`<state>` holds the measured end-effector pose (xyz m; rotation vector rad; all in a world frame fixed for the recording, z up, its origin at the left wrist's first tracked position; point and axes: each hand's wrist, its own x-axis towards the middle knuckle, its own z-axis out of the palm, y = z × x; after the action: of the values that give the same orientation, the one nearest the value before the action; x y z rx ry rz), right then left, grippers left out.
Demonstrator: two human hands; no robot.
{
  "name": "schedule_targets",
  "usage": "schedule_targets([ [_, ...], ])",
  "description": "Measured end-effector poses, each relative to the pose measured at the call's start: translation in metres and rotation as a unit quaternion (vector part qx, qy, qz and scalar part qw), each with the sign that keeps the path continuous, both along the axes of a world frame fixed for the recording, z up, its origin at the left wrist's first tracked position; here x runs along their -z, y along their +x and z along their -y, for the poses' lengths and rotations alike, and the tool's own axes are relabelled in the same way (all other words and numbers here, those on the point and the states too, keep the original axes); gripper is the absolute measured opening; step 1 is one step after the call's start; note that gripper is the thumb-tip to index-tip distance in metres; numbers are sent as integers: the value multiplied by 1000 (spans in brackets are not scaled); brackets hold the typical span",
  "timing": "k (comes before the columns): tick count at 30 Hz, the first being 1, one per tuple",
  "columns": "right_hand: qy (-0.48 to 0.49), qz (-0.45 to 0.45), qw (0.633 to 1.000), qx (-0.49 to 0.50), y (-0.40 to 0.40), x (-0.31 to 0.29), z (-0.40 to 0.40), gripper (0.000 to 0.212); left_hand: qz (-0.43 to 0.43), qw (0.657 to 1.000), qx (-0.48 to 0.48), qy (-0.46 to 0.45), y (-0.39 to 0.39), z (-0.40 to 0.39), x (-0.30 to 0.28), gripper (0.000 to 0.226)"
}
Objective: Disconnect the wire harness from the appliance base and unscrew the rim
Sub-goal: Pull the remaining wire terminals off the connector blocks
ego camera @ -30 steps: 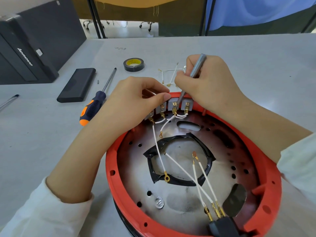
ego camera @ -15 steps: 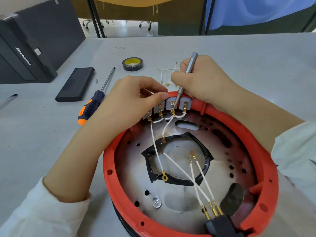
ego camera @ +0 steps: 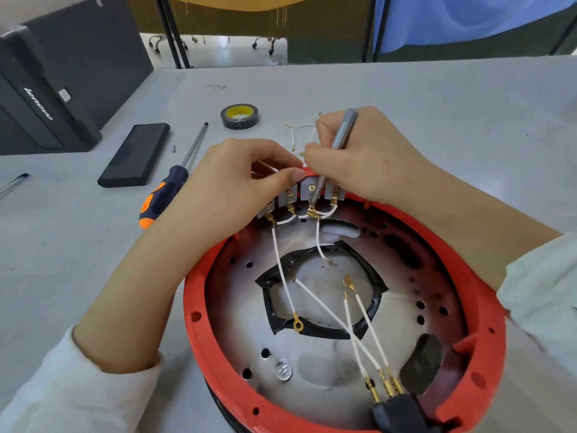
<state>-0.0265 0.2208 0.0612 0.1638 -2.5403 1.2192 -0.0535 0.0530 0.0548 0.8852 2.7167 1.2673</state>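
The round appliance base (ego camera: pixel 243 310) lies open side up in front of me, a metal plate ringed by a red rim (ego camera: pixel 199 332). White harness wires (ego camera: pixel 282 270) with gold terminals run from a grey terminal block (ego camera: pixel 307 190) at the far rim to a black connector (ego camera: pixel 402 410) at the near edge. My left hand (ego camera: pixel 231 185) pinches the far rim beside the block. My right hand (ego camera: pixel 368 157) grips a thin grey tool (ego camera: pixel 342 132), its tip down on a gold terminal at the block.
An orange-and-black screwdriver (ego camera: pixel 168 189) lies left of the base, next to a flat black case (ego camera: pixel 135 156). A roll of black tape (ego camera: pixel 239 116) and loose white wires (ego camera: pixel 299 135) sit behind the hands. A black computer case (ego camera: pixel 53 89) stands far left.
The grey tool leaned left half a second ago and now leans right again, its tip staying at the terminal block. My left hand keeps its hold on the rim.
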Motion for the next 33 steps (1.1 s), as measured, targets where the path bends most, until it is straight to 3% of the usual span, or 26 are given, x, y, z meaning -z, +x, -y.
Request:
schedule_targets([
  [3,-10,-32,999,20,1,-1,1,39,-1,1000,0,0,1,0,0,7],
  [8,-121,-75,988,58,4,-7,-2,40,1,1000,-14,-21,3,1,-3,6],
  [14,-169,-14,984,61,15,-16,-6,39,-4,998,-30,-55,5,7,-7,6],
  [19,-156,-10,984,84,23,1,-5,38,-10,996,-12,-88,7,12,-12,7],
  [23,-90,1,995,48,18,-4,-4,39,-28,991,-10,-132,6,11,-10,17],
  [29,-173,51,983,-24,16,-11,-5,42,-103,988,-3,-117,12,-2,1,21],
  [33,-81,30,996,6,21,-16,-7,41,-84,991,33,-103,7,-3,2,16],
])
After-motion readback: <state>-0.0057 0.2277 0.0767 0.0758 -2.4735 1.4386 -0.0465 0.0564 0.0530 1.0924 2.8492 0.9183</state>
